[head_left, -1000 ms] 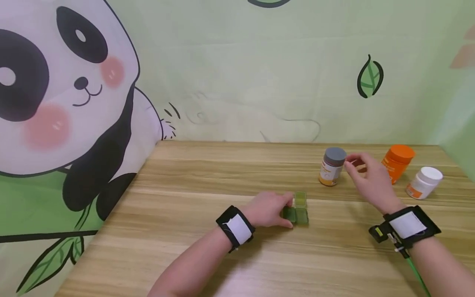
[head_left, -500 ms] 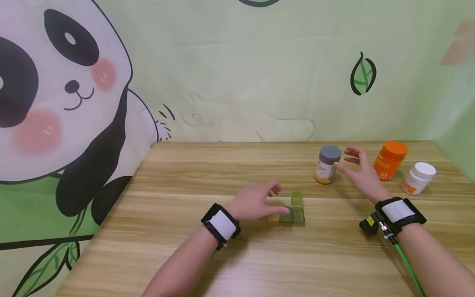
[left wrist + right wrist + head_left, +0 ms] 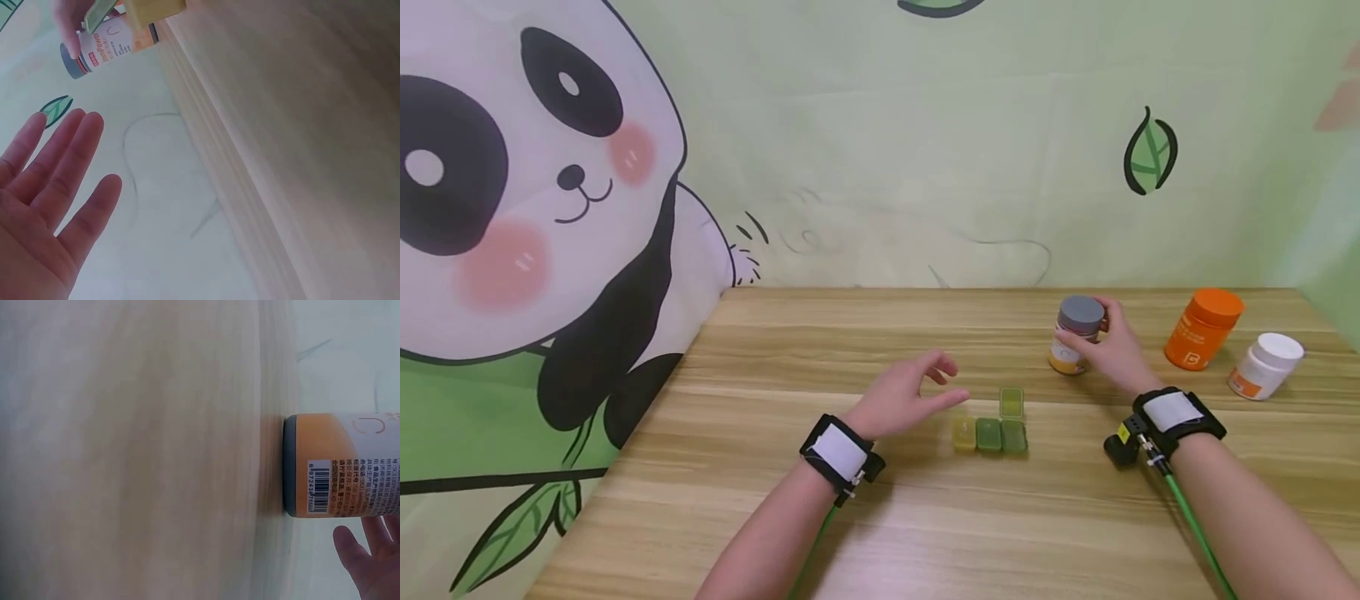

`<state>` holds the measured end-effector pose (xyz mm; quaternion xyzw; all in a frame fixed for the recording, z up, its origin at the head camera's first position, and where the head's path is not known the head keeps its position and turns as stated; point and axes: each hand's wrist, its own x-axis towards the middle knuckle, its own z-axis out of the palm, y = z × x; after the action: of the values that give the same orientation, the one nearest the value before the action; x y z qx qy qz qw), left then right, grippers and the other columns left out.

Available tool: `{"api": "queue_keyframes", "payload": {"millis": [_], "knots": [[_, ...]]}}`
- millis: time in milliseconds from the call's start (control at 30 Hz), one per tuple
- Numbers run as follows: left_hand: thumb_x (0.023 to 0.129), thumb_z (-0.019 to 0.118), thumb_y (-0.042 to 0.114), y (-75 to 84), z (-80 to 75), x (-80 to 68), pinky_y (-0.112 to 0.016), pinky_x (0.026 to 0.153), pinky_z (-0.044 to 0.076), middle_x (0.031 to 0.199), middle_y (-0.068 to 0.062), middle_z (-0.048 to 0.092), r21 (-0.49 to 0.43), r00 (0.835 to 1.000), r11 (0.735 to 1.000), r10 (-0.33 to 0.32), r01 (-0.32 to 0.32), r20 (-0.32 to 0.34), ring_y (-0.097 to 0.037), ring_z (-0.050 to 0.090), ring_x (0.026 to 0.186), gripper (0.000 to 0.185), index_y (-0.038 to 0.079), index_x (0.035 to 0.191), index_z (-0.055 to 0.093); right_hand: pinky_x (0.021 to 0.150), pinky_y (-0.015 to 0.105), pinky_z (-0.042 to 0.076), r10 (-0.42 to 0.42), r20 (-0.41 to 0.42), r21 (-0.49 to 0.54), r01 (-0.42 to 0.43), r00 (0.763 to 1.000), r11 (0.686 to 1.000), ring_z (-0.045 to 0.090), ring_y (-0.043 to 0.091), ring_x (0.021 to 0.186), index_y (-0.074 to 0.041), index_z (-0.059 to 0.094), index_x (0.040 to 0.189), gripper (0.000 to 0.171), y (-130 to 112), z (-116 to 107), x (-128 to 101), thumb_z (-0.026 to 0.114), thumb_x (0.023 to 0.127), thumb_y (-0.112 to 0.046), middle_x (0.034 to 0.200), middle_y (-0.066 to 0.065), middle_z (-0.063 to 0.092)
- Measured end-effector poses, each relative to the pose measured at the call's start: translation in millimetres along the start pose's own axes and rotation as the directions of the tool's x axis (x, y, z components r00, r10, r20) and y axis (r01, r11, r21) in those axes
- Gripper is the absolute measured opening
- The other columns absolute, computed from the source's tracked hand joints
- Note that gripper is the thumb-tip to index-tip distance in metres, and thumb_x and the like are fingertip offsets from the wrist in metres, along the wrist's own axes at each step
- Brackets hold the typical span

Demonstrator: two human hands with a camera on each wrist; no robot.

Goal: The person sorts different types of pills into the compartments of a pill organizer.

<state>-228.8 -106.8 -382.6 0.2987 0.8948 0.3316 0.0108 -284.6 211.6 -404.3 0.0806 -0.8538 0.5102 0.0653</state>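
Note:
In the head view my right hand [image 3: 1116,350] is around a grey-capped supplement bottle [image 3: 1067,354] standing on the table, thumb across its front and fingers behind it. The right wrist view shows the bottle's orange base band and barcode [image 3: 319,486], with fingers reaching behind it. My left hand [image 3: 906,396] hovers with fingers relaxed and nothing in them, left of a small pill organizer [image 3: 988,435]. That organizer has one yellow and two green compartments in a row; a lid [image 3: 1012,402] stands out on the far side of the rightmost one.
Right of my right hand stand an orange bottle [image 3: 1202,329] and a white bottle [image 3: 1266,367]. The wooden table [image 3: 850,333] meets a panda-printed cloth backdrop [image 3: 880,167] at its far edge. Green cables [image 3: 1195,517] trail from both wrist straps.
My left hand has let go of the pill organizer and drawn back left, uncovering its yellow compartment. My right hand has moved left, from beside the grey-capped bottle to around it.

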Motion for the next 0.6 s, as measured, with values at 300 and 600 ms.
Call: {"api": "queue_keyframes", "payload": {"millis": [300,600], "knots": [[0.094,0.061,0.046,0.2,5.6,1.6,-0.039,0.086,0.050,0.117,-0.008,0.063,-0.027,0.999,0.999,0.038,-0.038,-0.007,-0.014,0.061,0.102,0.047,0.006,0.118,0.059,0.098,0.061,0.031,-0.009,0.019,-0.048,0.010,1.000,0.999,0.037,0.048,0.121,0.010,0.025,0.142,0.073,2.7,-1.2,3.0,0.064,0.095,-0.029,0.135,0.034,0.037],[0.095,0.063,0.039,2.7,11.4,-3.6,-0.041,0.092,0.045,0.114,-0.005,0.065,-0.180,0.999,0.983,0.044,-0.045,-0.006,-0.010,0.060,0.101,0.036,0.009,0.115,0.060,0.099,0.061,0.032,-0.013,0.104,-0.072,0.020,0.995,0.997,0.038,0.047,0.123,0.009,0.027,0.139,0.067,-1.2,-10.2,-4.3,0.063,0.096,-0.027,0.133,0.032,0.039]]}}
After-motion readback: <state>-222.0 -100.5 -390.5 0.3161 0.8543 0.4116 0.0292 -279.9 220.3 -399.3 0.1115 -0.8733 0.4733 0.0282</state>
